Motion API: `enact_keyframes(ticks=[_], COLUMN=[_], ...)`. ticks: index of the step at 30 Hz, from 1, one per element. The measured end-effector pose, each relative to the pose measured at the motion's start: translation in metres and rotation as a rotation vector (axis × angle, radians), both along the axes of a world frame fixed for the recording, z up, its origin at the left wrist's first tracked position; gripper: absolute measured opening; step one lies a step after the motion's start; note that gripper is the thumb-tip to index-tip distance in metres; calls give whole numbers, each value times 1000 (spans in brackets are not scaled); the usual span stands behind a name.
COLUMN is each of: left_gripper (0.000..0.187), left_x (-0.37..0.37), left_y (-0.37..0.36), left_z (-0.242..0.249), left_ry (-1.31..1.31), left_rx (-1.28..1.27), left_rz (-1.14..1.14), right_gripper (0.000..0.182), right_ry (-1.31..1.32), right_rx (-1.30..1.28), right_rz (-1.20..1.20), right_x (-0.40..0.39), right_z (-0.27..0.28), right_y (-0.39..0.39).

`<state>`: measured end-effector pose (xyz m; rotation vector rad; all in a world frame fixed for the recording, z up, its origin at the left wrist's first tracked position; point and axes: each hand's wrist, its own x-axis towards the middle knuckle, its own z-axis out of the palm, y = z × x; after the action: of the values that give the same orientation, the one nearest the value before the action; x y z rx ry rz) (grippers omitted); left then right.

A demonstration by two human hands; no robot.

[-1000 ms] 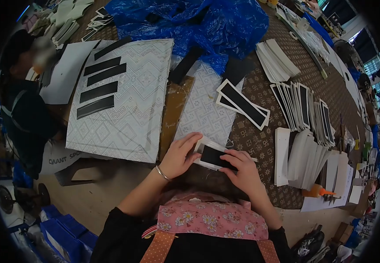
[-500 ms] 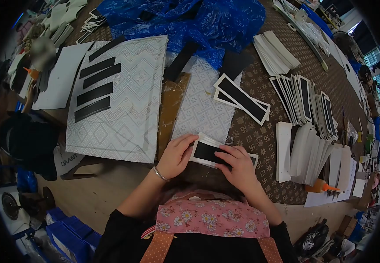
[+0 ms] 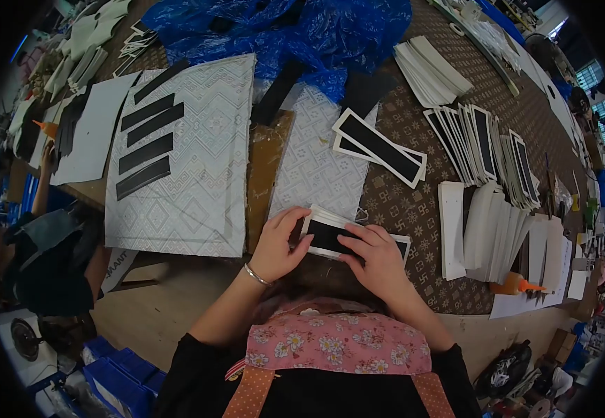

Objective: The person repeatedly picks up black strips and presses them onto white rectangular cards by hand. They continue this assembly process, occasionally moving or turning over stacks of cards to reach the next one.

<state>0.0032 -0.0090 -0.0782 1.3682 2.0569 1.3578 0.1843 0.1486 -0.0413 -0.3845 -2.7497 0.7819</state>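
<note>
At the near table edge lies a small stack of white-bordered black strips (image 3: 326, 237). My left hand (image 3: 279, 245), with a bracelet at the wrist, grips the stack's left end, fingers at the far edge and thumb at the near side. On the right part, my right hand (image 3: 378, 262) has bent fingers over the black face and its thumb at the near edge. Beneath and beyond the stack is a pale patterned board (image 3: 320, 157). Two more bordered strips (image 3: 379, 148) lie crossed just beyond my right hand. The undersides of the held strips are hidden.
Several black strips (image 3: 150, 145) rest on a large patterned board (image 3: 208, 174) at left. Blue plastic sheeting (image 3: 281, 35) covers the back. Stacks of bordered strips (image 3: 466, 143), white strips (image 3: 491, 233) and an orange glue bottle (image 3: 515, 284) stand at right. Another person (image 3: 55, 244) is at left.
My view has shifted slightly, so the table things sit a little differently in frame. Both hands stay on the stack with little movement. The person at left has leaned back from the board.
</note>
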Motion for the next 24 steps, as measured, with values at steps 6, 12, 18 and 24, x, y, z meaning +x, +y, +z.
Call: enact_keyframes(ticks=[6,12,18,24], left_gripper=[45,45,45,45], left_x=[1,1,1,1], left_y=[3,3,3,2], left_z=[5,9,5,6], left_ry=[-42,-36,-11,11], left_rx=[-24,-10,-30,-84], left_rz=[10,-4,2,10], right_gripper=[47,57,55,49], right_ry=[-13,124,89,87], right_rx=[11,12,-384,-342], right_rz=[16,-432,-566,-538], right_x=[7,56,75,77], right_z=[7,-4,-15,-22], right_y=[2,26,26,28])
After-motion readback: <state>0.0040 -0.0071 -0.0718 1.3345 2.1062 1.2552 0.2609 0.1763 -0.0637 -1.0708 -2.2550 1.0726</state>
